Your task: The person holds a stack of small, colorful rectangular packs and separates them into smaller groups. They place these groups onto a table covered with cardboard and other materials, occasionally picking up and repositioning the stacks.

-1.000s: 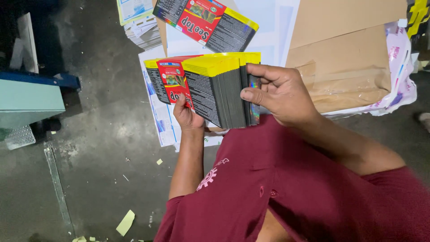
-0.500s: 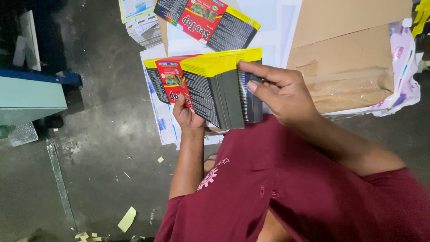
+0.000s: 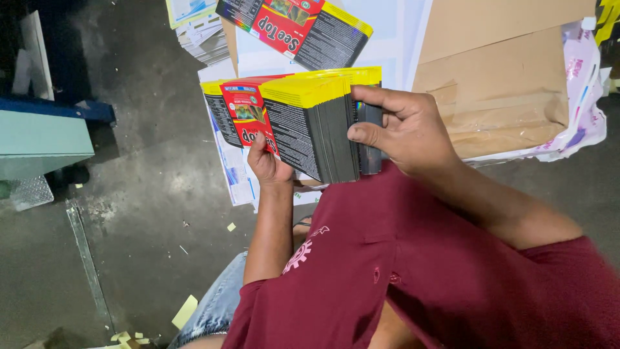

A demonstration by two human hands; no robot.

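I hold a thick stack of flat printed cartons (image 3: pixel 303 123), yellow along the top edge, black and red on the faces. My left hand (image 3: pixel 268 161) supports the stack from below, thumb on the front carton's red panel. My right hand (image 3: pixel 403 132) grips the back of the stack, fingers over its top edge and thumb pressed on the side. The stack fans slightly toward the left.
Another pile of the same flat cartons (image 3: pixel 294 29) lies ahead on white sheets (image 3: pixel 400 39). A brown paper-wrapped bundle (image 3: pixel 500 84) sits at the right. Printed sheets (image 3: pixel 200 32) lie on the dark concrete floor (image 3: pixel 142 213). A pale green box (image 3: pixel 42 142) stands at the left. Paper scraps dot the floor.
The stack and both hands have barely shifted. My right thumb has slid a little along the stack's side.
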